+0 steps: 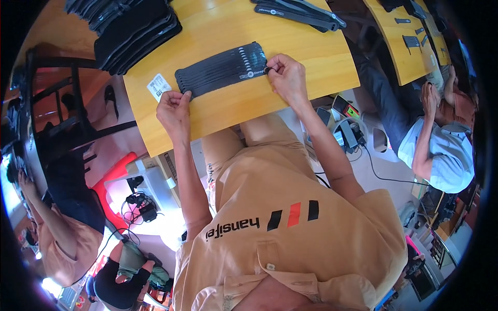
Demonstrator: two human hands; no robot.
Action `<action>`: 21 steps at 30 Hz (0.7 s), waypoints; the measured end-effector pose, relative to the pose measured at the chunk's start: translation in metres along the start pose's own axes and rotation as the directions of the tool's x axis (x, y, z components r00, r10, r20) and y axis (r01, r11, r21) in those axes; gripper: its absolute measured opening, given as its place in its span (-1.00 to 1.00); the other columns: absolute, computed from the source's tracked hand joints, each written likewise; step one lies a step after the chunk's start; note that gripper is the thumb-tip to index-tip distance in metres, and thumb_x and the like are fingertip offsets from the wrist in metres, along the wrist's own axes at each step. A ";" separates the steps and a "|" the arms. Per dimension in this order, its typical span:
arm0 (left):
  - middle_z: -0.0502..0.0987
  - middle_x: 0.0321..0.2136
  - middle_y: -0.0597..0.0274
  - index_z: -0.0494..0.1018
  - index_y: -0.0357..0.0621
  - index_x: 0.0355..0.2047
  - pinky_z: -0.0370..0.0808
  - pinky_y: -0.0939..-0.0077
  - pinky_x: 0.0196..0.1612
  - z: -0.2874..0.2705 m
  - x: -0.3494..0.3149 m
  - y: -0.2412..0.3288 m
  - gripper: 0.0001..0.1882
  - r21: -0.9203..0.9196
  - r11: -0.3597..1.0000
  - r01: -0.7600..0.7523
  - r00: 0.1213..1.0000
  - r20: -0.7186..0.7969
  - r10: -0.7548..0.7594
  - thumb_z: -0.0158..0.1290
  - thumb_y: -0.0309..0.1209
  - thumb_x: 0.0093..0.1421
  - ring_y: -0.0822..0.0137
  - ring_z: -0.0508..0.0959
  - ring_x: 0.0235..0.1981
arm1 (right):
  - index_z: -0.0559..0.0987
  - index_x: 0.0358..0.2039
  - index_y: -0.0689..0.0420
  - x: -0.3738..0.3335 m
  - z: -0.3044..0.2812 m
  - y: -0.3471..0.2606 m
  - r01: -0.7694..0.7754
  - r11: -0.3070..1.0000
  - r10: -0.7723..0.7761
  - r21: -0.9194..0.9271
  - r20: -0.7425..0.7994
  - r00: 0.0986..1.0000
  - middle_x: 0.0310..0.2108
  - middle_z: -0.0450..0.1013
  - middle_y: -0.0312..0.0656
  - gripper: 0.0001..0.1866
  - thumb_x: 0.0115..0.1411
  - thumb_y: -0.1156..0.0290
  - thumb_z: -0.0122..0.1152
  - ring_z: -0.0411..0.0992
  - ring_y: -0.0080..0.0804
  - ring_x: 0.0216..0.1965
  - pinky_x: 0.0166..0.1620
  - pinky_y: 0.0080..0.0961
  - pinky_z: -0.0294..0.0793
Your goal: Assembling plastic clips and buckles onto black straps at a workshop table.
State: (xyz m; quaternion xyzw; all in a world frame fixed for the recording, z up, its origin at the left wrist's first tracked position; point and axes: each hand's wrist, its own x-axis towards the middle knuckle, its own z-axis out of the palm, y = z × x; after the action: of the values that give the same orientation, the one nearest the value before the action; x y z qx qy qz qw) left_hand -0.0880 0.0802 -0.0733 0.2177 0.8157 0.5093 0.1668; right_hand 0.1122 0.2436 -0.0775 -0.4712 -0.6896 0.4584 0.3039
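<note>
A row of black straps (215, 70) lies side by side on the yellow table (228, 116), overlapping one another, with white marks near their right ends. My left hand (175, 111) pinches the near left corner of the row between thumb and fingers. At the right end, my right hand (288, 78) grips the rounded tip of the nearest strap; a small dark bit shows between its fingers. Just beyond my left hand lies a white printed label (158, 87), flat on the table.
A tall stack of black straps (136, 36) stands at the far left, with a looser bundle of straps (298, 14) at the far right. Dark metal frames (78, 98) are left of the table. Co-workers sit on both sides, one in a light blue shirt (438, 150).
</note>
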 end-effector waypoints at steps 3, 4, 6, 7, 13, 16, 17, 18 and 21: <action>0.37 -0.73 0.35 0.39 -0.27 -0.57 0.23 0.69 -0.68 0.000 -0.001 0.002 -0.85 -0.101 0.994 0.040 0.999 0.035 -0.037 0.18 -0.54 -0.03 0.59 0.30 -0.74 | 0.50 -0.54 0.29 0.001 0.001 0.004 -0.002 1.000 0.003 0.013 -0.008 1.000 -0.66 0.40 -0.13 -0.88 -0.19 0.66 0.06 0.38 -0.43 -0.62 -0.51 -0.53 0.37; 0.38 -0.73 0.35 0.40 -0.27 -0.57 0.22 0.71 -0.69 0.000 -0.002 0.001 -0.85 -0.118 0.992 0.042 0.999 0.032 -0.039 0.18 -0.54 -0.03 0.59 0.29 -0.75 | 0.50 -0.54 0.29 0.000 0.001 0.004 0.008 1.000 -0.008 0.016 -0.008 1.000 -0.66 0.40 -0.13 -0.88 -0.19 0.66 0.06 0.39 -0.43 -0.62 -0.50 -0.53 0.37; 0.38 -0.73 0.36 0.40 -0.27 -0.58 0.22 0.72 -0.70 -0.001 -0.003 0.000 -0.85 -0.137 0.990 0.035 0.999 0.023 -0.032 0.17 -0.54 -0.02 0.60 0.29 -0.76 | 0.50 -0.55 0.29 0.000 0.002 0.005 0.027 0.999 -0.027 0.024 -0.010 1.000 -0.66 0.40 -0.12 -0.88 -0.19 0.66 0.06 0.39 -0.43 -0.62 -0.50 -0.54 0.37; 0.38 -0.72 0.36 0.40 -0.27 -0.58 0.22 0.72 -0.70 -0.002 -0.003 0.000 -0.86 -0.138 0.990 0.028 0.999 0.027 -0.024 0.17 -0.54 -0.01 0.60 0.30 -0.76 | 0.49 -0.51 0.29 0.001 0.003 0.006 0.052 0.999 -0.052 -0.005 0.008 0.999 -0.66 0.38 -0.21 -0.88 -0.11 0.69 0.01 0.34 -0.54 -0.68 -0.62 -0.62 0.32; 0.50 -0.53 0.15 0.43 -0.35 -0.36 0.40 0.59 -0.48 -0.018 -0.005 0.011 -0.82 -0.047 0.998 -0.039 0.997 -0.068 0.036 0.05 -0.43 0.11 0.41 0.48 -0.56 | 0.50 -0.39 0.29 0.000 -0.015 -0.010 0.043 0.999 -0.043 0.001 0.060 0.997 -0.53 0.41 -0.22 -0.83 -0.01 0.69 -0.03 0.40 -0.50 -0.58 -0.55 -0.58 0.41; 0.48 -0.27 -0.07 0.37 -0.38 -0.15 0.40 0.41 -0.18 -0.007 -0.002 0.021 -0.67 0.258 0.922 -0.288 0.940 -0.106 0.323 -0.01 -0.38 0.15 0.15 0.49 -0.26 | 0.48 -0.26 0.25 0.002 -0.010 -0.030 0.350 0.907 -0.354 -0.234 0.029 0.935 -0.33 0.42 -0.10 -0.76 0.01 0.63 -0.02 0.42 -0.25 -0.32 -0.25 -0.39 0.42; 0.42 -0.12 -0.17 0.31 -0.38 -0.05 0.34 0.32 -0.02 0.003 -0.001 0.027 -0.59 0.433 0.792 -0.430 0.868 -0.043 0.495 -0.03 -0.36 0.16 0.02 0.44 -0.09 | 0.46 -0.16 0.23 0.005 -0.005 -0.040 0.464 0.841 -0.465 -0.279 0.066 0.883 -0.19 0.40 -0.04 -0.69 0.02 0.59 -0.01 0.39 -0.11 -0.14 -0.06 -0.28 0.38; 0.28 0.03 -0.19 0.22 -0.38 0.03 0.18 0.20 0.12 0.013 0.001 0.029 -0.50 0.415 0.747 -0.520 0.837 0.071 0.542 -0.02 -0.34 0.14 -0.07 0.26 0.08 | 0.46 -0.16 0.23 0.009 0.005 -0.046 0.485 0.831 -0.486 -0.271 0.069 0.871 -0.19 0.40 -0.04 -0.69 0.02 0.59 -0.01 0.39 -0.11 -0.14 -0.06 -0.28 0.38; 0.10 0.17 -0.04 0.12 -0.34 0.13 -0.02 0.07 0.19 0.047 0.002 0.033 -0.36 0.571 0.536 -0.622 0.759 0.271 0.592 -0.09 -0.13 0.17 0.08 0.07 0.22 | 0.24 0.11 0.13 0.019 0.035 -0.042 0.651 0.619 -0.582 -0.440 0.300 0.756 0.17 0.10 -0.08 -0.42 0.01 0.43 0.05 0.03 -0.12 0.21 0.18 -0.10 0.04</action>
State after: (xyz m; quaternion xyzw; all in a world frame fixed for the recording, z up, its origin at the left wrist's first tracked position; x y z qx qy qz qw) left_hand -0.0604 0.1297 -0.0640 0.5406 0.8058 0.2262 -0.0852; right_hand 0.0599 0.2430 -0.0525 -0.2385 -0.9237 0.1512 0.2589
